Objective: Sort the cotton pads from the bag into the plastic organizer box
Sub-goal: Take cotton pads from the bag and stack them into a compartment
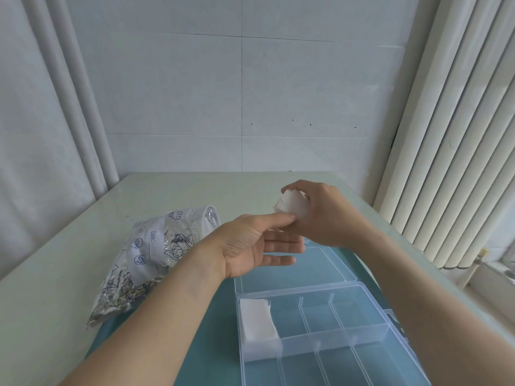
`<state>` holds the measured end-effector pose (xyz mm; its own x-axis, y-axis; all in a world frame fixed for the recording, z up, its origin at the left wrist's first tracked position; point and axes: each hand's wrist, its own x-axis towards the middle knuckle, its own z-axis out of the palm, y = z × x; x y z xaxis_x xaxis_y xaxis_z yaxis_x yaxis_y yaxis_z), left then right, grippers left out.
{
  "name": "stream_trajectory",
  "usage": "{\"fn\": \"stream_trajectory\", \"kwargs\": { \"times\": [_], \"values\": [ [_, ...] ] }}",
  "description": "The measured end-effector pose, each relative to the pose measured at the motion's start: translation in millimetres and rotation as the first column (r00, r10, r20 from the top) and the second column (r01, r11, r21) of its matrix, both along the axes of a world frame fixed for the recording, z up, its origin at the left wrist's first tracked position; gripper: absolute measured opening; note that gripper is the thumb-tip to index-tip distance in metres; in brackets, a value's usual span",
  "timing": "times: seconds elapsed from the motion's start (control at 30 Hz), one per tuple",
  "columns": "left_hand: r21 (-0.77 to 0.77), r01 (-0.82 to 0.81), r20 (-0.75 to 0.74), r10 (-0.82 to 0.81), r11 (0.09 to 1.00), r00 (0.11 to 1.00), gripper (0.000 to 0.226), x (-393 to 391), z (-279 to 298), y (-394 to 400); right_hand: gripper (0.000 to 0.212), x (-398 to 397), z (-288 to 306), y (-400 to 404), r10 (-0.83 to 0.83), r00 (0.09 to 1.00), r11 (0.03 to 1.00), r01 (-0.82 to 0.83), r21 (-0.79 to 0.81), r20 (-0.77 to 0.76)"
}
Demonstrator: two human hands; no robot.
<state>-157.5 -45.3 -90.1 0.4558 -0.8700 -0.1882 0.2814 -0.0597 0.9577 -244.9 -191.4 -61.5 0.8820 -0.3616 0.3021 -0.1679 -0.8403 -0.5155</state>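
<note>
Grip right hand (326,215) — holds cotton pads (291,206) | left hand (259,246) wide (thumb touching pads)

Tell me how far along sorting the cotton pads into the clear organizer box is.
One stack of white cotton pads already fills the far-left compartment of the clear plastic organizer box. The right hand grips another stack, the left hand touching it. The other visible compartments look empty; the crumpled foil bag lies on the table.

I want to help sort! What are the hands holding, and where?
The right hand grips a stack of cotton pads around its sides. The left hand is open, thumb touching the stack.
</note>
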Motion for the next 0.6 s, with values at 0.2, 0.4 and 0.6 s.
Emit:
{"fn": "stream_trajectory", "kwargs": {
  "times": [0.2,0.4,0.6],
  "values": [
    [-0.028,0.002,-0.004,-0.002,1.000,1.000,0.056,-7,-5,-7,0.044,4,-4,4,-0.007,1.000,0.993,0.004,0.120,0.025],
    [-0.132,-0.063,-0.006,0.063,0.989,0.998,0.032,-11,-8,-14,0.090,1,-3,15,0.117,0.992,0.975,-0.107,0.193,-0.041],
    [-0.268,-0.195,-0.169,0.153,0.943,0.974,0.021,-4,-6,-14,0.119,-3,-1,10,0.214,0.966,0.975,-0.221,-0.030,-0.143]
  ]
}}
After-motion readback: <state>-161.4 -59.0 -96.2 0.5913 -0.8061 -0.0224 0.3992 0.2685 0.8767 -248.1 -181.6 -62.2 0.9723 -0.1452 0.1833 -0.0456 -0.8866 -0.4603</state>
